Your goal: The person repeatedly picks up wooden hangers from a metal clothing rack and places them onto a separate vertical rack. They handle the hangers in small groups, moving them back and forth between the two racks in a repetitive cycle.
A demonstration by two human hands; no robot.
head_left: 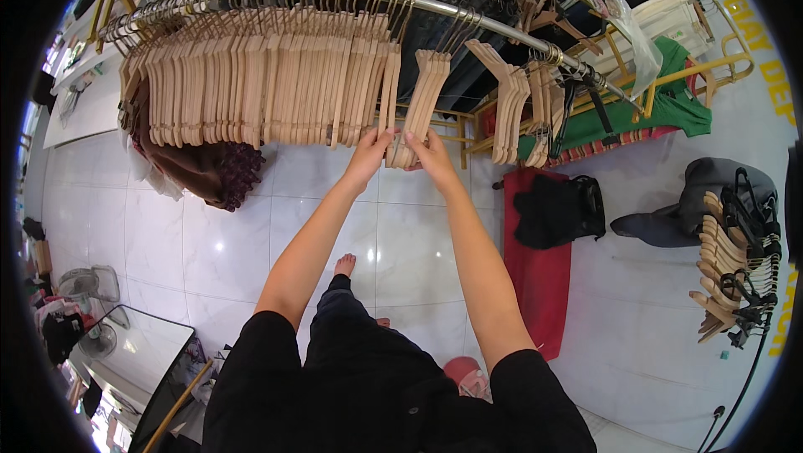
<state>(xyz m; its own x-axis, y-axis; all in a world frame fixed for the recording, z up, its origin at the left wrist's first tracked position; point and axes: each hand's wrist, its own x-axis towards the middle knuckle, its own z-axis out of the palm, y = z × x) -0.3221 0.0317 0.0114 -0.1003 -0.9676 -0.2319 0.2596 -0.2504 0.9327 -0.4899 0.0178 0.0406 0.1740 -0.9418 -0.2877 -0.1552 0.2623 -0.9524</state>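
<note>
A long row of pale wooden clothes hangers [251, 89] hangs from a metal rail [467, 15] in front of me. My left hand [367, 158] pinches the lower ends of a few hangers at the row's right end. A smaller bunch of wooden hangers [426, 92] hangs just right of a gap. Around its lower ends my right hand [433, 161] is closed, thumb in front and fingers partly hidden behind. Both hands are close together, with the bunch's bottom ends between them. Farther right on the rail is another group of wooden hangers [509, 101].
A brown garment with a ruffled edge [216, 170] hangs at the row's left. Behind stands a rack of dark trousers [433, 39]. To the right are a green garment [674, 105], a red bench [536, 309] bearing black items, and wall-hung hangers [715, 252]. A fan [97, 340] stands lower left.
</note>
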